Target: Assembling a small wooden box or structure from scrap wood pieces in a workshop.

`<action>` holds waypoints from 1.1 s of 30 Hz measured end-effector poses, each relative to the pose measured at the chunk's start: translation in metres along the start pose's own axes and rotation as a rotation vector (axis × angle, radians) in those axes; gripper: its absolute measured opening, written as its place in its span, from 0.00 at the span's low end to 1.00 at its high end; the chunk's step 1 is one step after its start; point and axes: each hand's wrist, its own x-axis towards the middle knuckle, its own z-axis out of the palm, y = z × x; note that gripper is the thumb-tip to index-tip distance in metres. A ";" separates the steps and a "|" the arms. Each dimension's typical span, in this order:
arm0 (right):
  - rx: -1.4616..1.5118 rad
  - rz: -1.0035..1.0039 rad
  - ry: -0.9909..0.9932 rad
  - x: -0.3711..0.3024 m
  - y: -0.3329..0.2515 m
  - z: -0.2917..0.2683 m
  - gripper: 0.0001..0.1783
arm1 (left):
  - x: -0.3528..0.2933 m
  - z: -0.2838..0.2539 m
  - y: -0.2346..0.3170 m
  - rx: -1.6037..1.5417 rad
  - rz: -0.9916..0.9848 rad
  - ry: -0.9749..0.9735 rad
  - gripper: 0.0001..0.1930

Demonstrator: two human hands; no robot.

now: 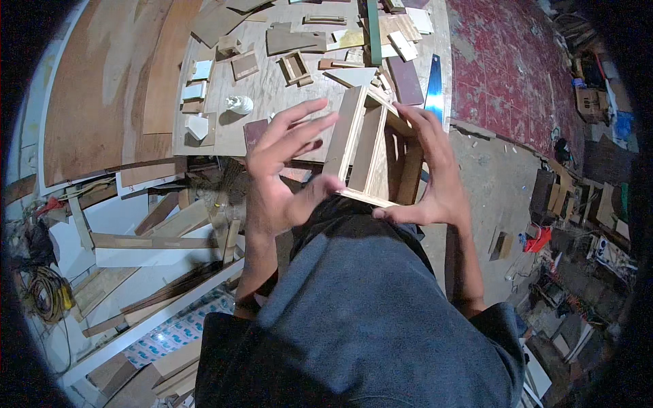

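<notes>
A small plywood box (346, 129) with an inner divider is held up in front of my body, its open side facing me and the whole thing tilted. My right hand (437, 170) grips it along the right side, fingers by the upper corner and thumb at the lower edge. On the other side, my left hand (284, 166) is spread, fingers stretched out beside the left panel. Its thumb tip is close to the lower left corner; whether it touches I cannot tell.
Beyond the box, a worktable (272, 95) carries wood offcuts, a small wooden frame (295, 69), a white bottle (239, 104) and a handsaw (433, 88) near its right edge. Scrap boards (156, 238) lie at left, beside a coiled cable (47, 292). Clutter covers the right-hand floor.
</notes>
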 end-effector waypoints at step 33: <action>0.026 -0.055 0.209 -0.024 -0.033 0.020 0.65 | -0.038 0.004 0.009 0.311 0.478 0.063 0.41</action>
